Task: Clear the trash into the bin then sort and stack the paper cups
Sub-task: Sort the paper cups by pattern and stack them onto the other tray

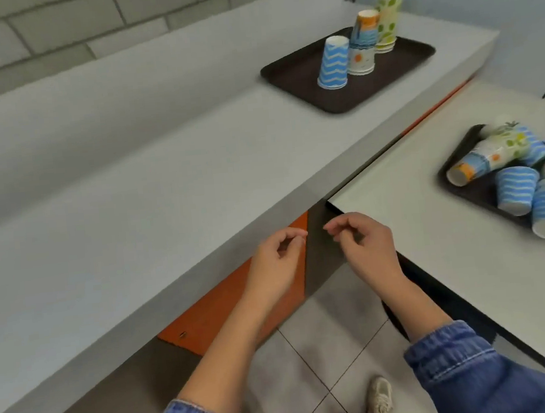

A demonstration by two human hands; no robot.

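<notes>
A dark tray (288, 71) on the grey counter carries three upside-down cup stacks: a blue zigzag stack (333, 64), an orange-and-blue stack (362, 44) and a tall green-leaf stack (387, 15). On the white table to the right, a second dark tray (482, 191) holds several loose cups lying mixed, among them a blue-striped cup (516, 189) and a nested leaf-and-orange cup stack (486, 159). My left hand (275, 266) and my right hand (365, 247) hover side by side over the gap between counter and table. Both have loosely curled fingers and hold nothing.
The long grey counter (131, 203) runs along a block wall. An orange cabinet panel (227, 307) sits under its front edge. The white table (450, 239) stands at the right, with tiled floor and my shoe (379, 399) below.
</notes>
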